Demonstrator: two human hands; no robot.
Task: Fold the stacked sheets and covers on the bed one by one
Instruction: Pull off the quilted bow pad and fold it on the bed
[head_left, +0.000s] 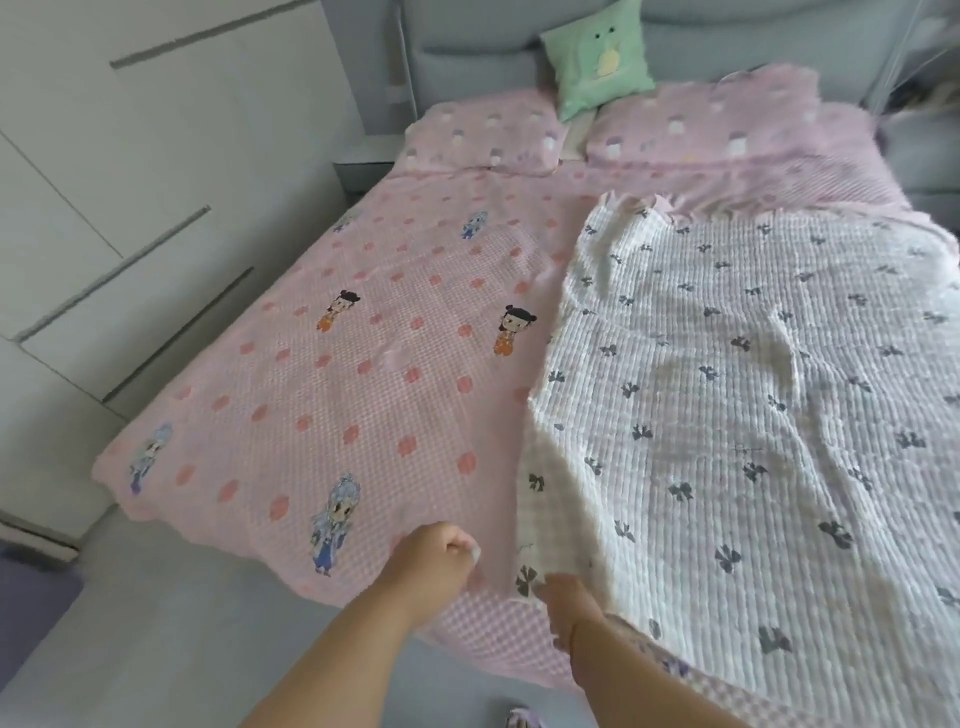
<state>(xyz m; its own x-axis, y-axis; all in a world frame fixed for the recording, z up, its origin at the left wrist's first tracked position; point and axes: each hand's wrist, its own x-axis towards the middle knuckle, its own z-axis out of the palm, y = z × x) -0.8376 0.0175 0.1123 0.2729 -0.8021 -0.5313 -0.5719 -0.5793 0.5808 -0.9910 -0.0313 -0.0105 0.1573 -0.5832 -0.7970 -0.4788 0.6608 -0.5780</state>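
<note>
A person stands at the foot of a bed with the folding barely begun: a white cover printed with dark bows lies spread over the half of the bed to the right of the pink cartoon-print sheet, doubled along its left edge but not yet squared into a neat fold. The pink sheet under it lies flat and unfolded, reaching the two pink pillows at the headboard end, with a green cushion propped between them. Judging by this, the white cover has at most one fold made, and the pink sheet and anything beneath it remain to be done.

The left hand, just left of the white cover's near corner, is curled into a fist and seems to pinch something pale at its fingertips, though blur makes it hard to say what. The right hand lies at the cover's near corner, touching the cloth; whether it grips cannot be told.

The white cover's long axis runs from the foot of the bed toward the pillows, its left edge slanting slightly rightward as it nears them.
</note>
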